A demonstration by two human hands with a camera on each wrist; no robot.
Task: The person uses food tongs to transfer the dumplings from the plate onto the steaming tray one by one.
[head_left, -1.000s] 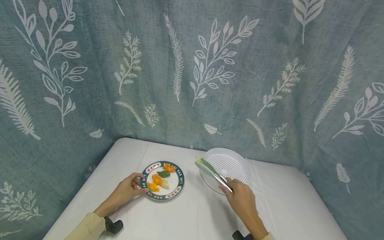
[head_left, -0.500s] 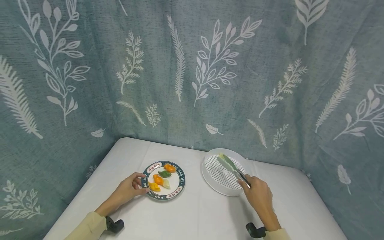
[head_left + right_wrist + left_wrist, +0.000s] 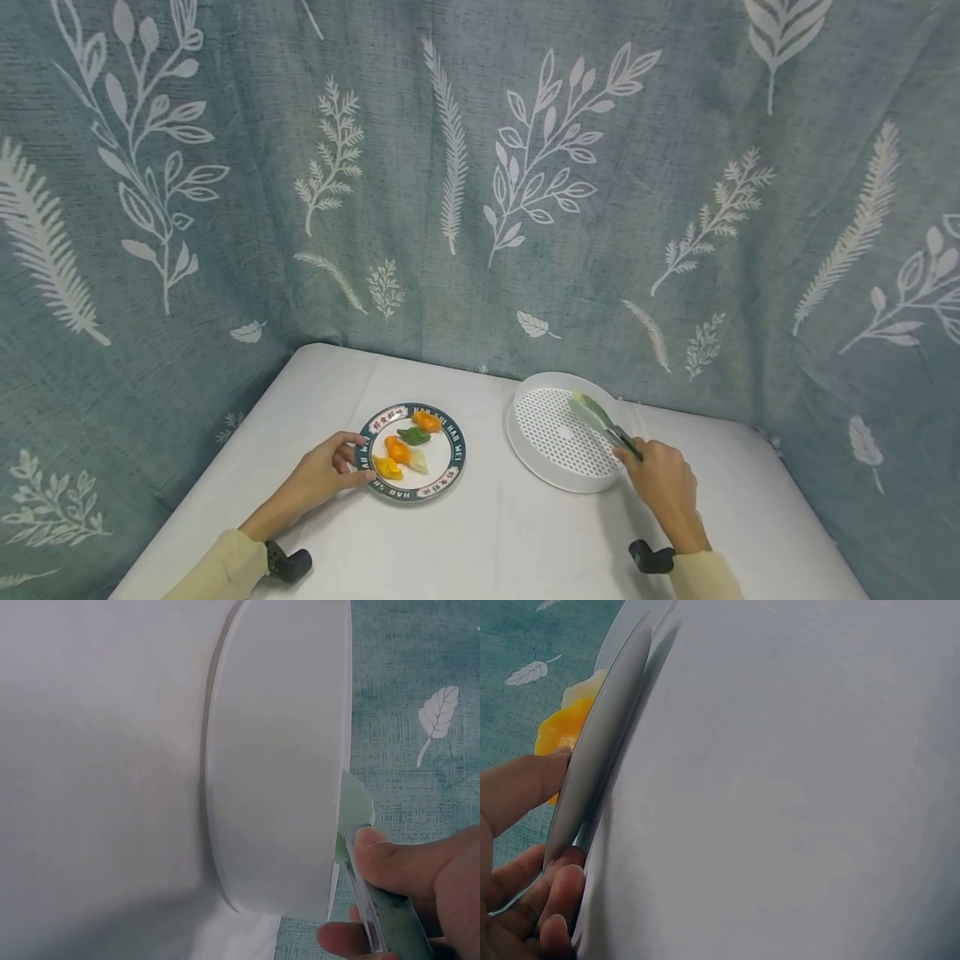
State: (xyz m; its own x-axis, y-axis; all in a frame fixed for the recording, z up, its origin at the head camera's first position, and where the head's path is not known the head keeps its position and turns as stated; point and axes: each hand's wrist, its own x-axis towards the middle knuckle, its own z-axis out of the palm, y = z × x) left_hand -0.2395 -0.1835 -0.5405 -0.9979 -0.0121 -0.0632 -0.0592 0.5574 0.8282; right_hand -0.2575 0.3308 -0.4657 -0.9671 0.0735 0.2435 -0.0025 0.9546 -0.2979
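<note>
A round plate (image 3: 458, 454) with a dark patterned rim lies on the table, bearing several dumpling-like pieces (image 3: 397, 450) in orange, yellow, green and pale cream. My left hand (image 3: 330, 469) grips its left rim, thumb over the top and fingertips at the underside; the left wrist view has the plate (image 3: 604, 739) edge-on. In my right hand (image 3: 660, 479) are tongs (image 3: 597, 415) with green tips, pointing over the white perforated steamer tray (image 3: 551, 423). A pale yellow-green piece (image 3: 577, 397) shows at the tips. The tray's wall (image 3: 277, 757) hides the tips in the right wrist view.
A white cloth (image 3: 480, 533) covers the table. Behind and to the left hangs a blue-green curtain (image 3: 420, 317) with white leaf prints, close to the tray's back edge. Dark wrist cameras (image 3: 288, 564) sit below each hand.
My right hand has carried the tongs, with the pale piece at the tips, rightward from the tray's left side to over its right part. The left hand keeps its grip on the plate.
</note>
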